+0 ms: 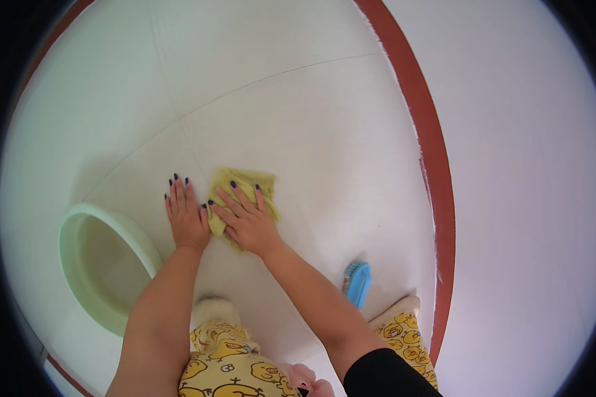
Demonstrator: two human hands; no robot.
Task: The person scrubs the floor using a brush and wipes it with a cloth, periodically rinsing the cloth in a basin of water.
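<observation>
A yellow-green cloth [266, 180] lies partly crumpled on the pale tiled floor. My right hand [253, 225] presses down on it with fingers spread; the cloth shows beyond the fingertips and bunches near the thumb. Just left of the cloth, my left hand [187, 221] rests flat on the floor, fingers stretched out and holding nothing. Its thumb reaches to the cloth's left edge. Both hands have dark-painted nails.
A pale green basin [68, 255] with cloudy water stands left of my left forearm. A blue scrubbing brush [358, 284] lies right of my right forearm, near my foot. Along the right, a red-brown skirting strip [420, 106] borders a white wall [510, 165].
</observation>
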